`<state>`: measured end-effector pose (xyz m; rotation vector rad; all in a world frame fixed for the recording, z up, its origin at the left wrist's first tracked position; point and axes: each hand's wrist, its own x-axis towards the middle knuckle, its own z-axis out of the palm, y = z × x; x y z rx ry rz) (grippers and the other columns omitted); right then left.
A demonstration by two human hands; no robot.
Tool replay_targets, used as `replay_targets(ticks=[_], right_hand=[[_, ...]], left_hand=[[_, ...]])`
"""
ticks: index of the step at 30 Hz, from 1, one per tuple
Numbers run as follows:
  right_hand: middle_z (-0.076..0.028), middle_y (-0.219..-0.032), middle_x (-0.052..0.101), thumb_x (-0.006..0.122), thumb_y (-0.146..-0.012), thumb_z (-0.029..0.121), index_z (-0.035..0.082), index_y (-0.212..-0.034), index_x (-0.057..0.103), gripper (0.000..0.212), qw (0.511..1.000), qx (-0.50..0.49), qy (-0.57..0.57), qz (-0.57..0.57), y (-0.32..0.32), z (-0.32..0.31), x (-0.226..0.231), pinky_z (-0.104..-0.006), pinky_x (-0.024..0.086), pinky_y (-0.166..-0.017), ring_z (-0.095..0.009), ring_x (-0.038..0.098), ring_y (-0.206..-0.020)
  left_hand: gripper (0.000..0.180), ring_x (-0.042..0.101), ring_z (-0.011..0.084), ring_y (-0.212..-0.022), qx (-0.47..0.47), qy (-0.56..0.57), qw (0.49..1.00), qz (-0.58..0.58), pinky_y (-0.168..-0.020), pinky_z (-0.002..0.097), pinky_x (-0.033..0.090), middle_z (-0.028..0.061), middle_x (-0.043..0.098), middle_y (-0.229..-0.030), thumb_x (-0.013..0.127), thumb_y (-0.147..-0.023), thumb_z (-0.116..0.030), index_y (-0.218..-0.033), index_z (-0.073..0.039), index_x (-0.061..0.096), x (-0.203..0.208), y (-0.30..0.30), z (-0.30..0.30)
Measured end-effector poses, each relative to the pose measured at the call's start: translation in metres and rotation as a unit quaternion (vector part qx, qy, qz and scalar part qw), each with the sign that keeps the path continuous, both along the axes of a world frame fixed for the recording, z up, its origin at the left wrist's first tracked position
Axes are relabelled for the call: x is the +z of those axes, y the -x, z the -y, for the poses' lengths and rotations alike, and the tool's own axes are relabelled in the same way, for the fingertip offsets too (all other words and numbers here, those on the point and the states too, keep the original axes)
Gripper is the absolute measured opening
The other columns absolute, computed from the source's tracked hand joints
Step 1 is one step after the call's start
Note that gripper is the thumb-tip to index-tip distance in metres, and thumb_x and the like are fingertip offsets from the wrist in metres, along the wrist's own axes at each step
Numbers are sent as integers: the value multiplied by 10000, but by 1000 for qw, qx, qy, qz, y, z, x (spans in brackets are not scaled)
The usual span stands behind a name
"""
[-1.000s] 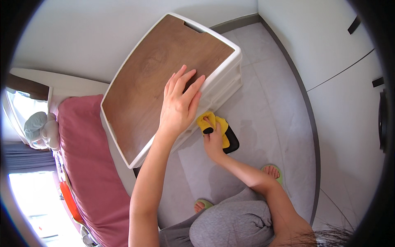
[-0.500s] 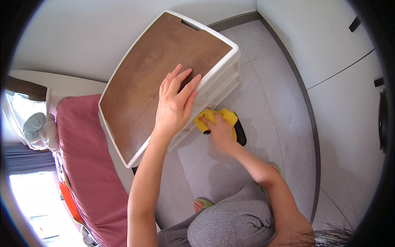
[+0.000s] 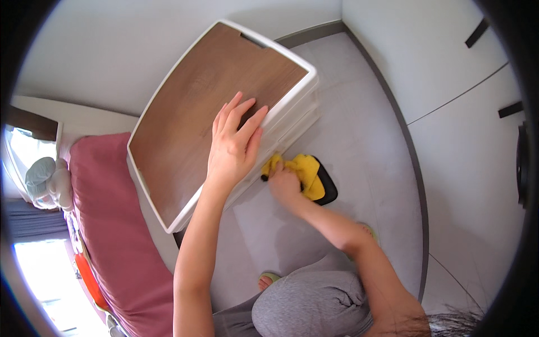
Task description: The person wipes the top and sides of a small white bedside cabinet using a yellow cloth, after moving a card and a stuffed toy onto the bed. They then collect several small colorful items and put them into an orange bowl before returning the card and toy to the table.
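A white drawer cabinet (image 3: 303, 115) with a brown wood-look top (image 3: 191, 106) stands ahead of me, set at an angle. My left hand (image 3: 233, 140) rests on that top near its front edge, fingers spread and stretched out. Down by the cabinet's drawer fronts, my right hand (image 3: 285, 184) grips a yellow cloth (image 3: 306, 168) and presses it toward the lower front. Part of the cloth hangs to the right of the hand, with a black rounded piece (image 3: 330, 185) along its edge. My right fingertips are partly hidden by the cloth and somewhat blurred.
On the left lies a bed with a dark pink cover (image 3: 106, 208), and a plush toy (image 3: 48, 182) sits beyond it. White cupboard doors (image 3: 449, 151) with black handles line the right. Grey tiled floor (image 3: 365, 151) spans between, with my green slippers (image 3: 270, 277) on it.
My right hand has shifted slightly left and down along the drawer fronts with the cloth. More of the yellow cloth now shows to its right. The left hand stays on the top.
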<state>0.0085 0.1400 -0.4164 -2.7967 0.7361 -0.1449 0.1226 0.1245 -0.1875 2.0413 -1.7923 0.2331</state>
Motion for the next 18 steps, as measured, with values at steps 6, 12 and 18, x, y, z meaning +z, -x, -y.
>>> replay_targets(ticks=[6, 12, 18], right_hand=[[-156, -1000, 611, 563, -870, 180, 48, -1134, 686, 320, 992, 124, 21, 17, -7, -63, -22, -364, 509, -537, -240, 642, -723], [-137, -1049, 590, 527, -912, 181, 135, -1364, 583, 458, 996, 80, 13, -28, 24, 13, -2, -364, 531, -558, -248, 656, -774], [-162, -1114, 603, 523, -920, 161, 90, -1195, 674, 323, 995, -102, -2, -16, 53, 171, -5, -406, 541, -556, -289, 677, -805]], left_hand=[[350, 467, 377, -1340, 3, -5, 1000, 3, -1091, 493, 373, 146, 587, -1319, 599, -902, -47, -1242, -73, 681, -1, 4, 1], [355, 470, 372, -1339, 6, -20, 1000, 16, -1093, 486, 371, 147, 583, -1329, 600, -903, -50, -1249, -70, 677, 4, 3, -1], [349, 477, 373, -1331, -2, -14, 1000, 19, -1083, 480, 378, 150, 582, -1334, 597, -902, -47, -1242, -64, 678, 3, 4, 1]])
